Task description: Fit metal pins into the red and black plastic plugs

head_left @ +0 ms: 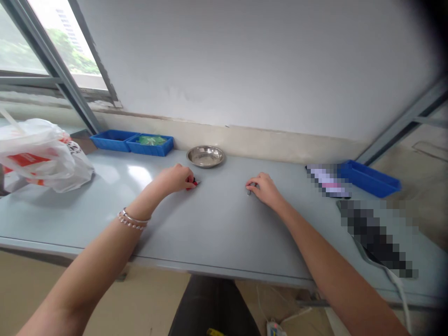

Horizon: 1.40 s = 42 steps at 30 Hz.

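Tabletop (224,224) set against pale wall (245,70)

Near its middle, a red tool (191,186) is gripped by curled fingers of the left hand (179,178); a small grey piece (249,192) is pinched by the right hand (263,187). A window (79,51) is seen at left.

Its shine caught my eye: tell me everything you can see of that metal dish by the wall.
The dish is shallow and silvery, apparently polished metal, with a rounded rim and bright reflections. It rests upright on the grey table near the wall, right of a blue tray. The left hand is nearby, not touching it.
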Each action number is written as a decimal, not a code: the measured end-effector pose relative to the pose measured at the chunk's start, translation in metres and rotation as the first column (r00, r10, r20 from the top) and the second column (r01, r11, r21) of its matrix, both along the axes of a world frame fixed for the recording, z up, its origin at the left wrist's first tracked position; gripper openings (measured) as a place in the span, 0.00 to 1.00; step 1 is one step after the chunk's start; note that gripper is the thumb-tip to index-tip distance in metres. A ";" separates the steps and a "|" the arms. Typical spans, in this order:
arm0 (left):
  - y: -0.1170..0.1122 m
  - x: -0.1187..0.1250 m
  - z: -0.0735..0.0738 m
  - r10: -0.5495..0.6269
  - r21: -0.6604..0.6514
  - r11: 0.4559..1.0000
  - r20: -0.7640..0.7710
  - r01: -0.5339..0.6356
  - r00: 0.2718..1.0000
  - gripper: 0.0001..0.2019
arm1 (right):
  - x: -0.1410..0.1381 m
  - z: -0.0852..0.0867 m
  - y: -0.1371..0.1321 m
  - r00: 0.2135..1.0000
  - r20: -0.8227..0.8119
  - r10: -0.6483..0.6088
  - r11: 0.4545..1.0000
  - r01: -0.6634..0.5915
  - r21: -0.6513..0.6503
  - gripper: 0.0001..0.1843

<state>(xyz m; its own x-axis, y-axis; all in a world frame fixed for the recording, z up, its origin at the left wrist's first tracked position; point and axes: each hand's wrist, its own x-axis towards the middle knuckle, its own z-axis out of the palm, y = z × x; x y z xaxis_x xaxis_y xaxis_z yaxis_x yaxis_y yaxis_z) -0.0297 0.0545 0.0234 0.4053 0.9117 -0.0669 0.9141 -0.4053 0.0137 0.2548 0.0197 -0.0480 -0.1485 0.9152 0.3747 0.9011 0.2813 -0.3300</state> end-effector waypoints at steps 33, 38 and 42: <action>-0.035 0.045 -0.020 -0.507 0.252 0.862 0.454 0.440 0.733 0.13 | -0.057 0.034 -0.036 0.951 -0.229 0.209 0.976 -0.189 0.106 0.19; -0.031 0.042 -0.019 -0.487 0.236 0.873 0.480 0.427 0.730 0.13 | -0.054 0.037 -0.037 0.930 -0.263 0.257 0.966 -0.242 0.091 0.11; -0.027 0.041 -0.024 -0.480 0.257 0.878 0.459 0.405 0.748 0.12 | -0.052 0.036 -0.036 0.914 -0.352 0.200 0.979 -0.197 0.045 0.11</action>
<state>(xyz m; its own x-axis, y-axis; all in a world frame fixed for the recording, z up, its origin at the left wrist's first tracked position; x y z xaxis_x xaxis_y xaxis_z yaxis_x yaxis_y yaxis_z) 0.0114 0.0273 -0.0007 0.7073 0.6062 0.3638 0.5124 -0.7941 0.3269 0.2024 -0.0166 -0.0115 -0.1830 0.8771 0.4441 0.6519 0.4464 -0.6130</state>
